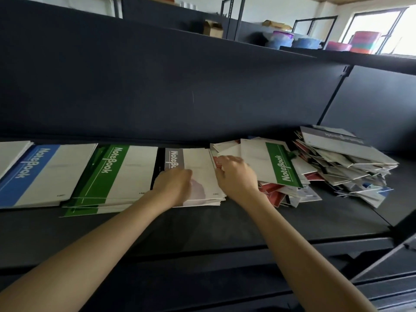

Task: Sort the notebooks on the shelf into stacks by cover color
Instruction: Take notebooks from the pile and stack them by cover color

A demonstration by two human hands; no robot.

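My left hand [173, 185] lies on the top grey notebook [195, 164] of the middle stack on the shelf [202, 224]. Its long axis runs from the shelf's front edge to the back wall, and the grey title band runs along its left side. My left fingers [188, 176] rest on its cover, too blurred to tell whether they are spread or bent.

My right hand [236, 174] is at the right edge of that grey notebook, its fingers [231, 159] bent over a red cover [216, 162] showing there. I cannot tell whether they pinch anything.

Just left of the grey notebook is the green stack [117, 174], and beyond it the blue stack [40, 174], both lying the same way. To the right is the unsorted heap [342, 163]. The green notebook [281, 165] on top is turned about, with its band on the right, and leans slightly.
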